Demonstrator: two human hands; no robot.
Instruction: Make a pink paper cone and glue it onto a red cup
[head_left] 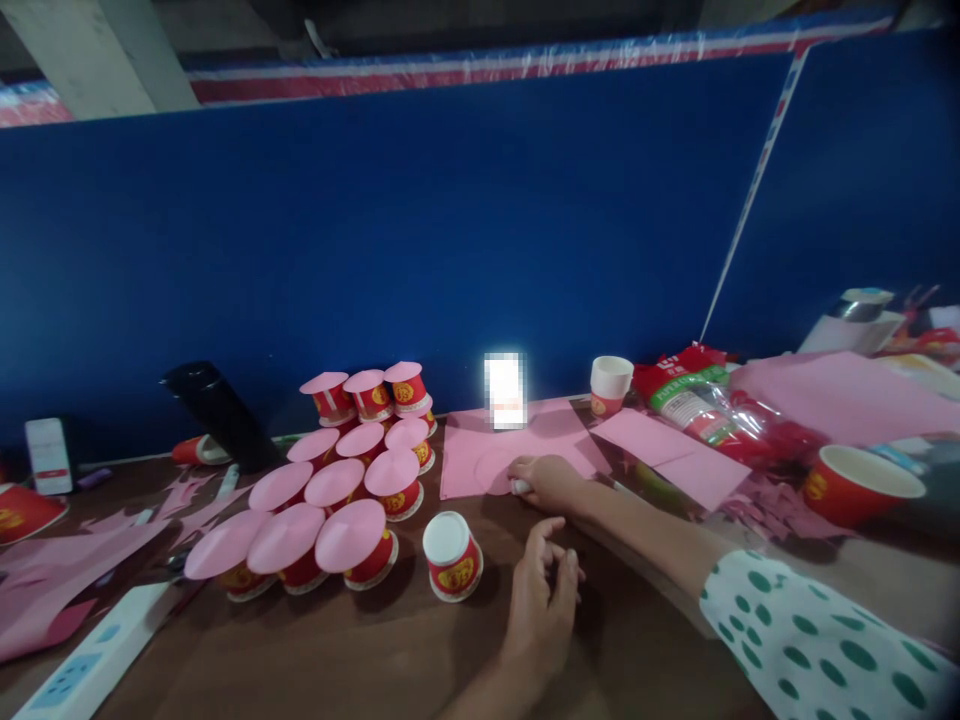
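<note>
My right hand reaches over the near edge of a pink paper sheet. Its fingers are closed around something small and white that I cannot make out. Beside the fingertips, a pink paper circle lies flat on the sheet. My left hand is above the brown table nearer to me, with fingers loosely bent, apart and holding nothing. To its left, a red paper cup stands upside down, its white base up. Further left are rows of upturned red cups topped with pink paper discs.
A lit phone leans against the blue partition. On the right are stacked cups, a red cup package, pink sheets and an open cup. Leftward lie a black bottle, paper scraps and a power strip.
</note>
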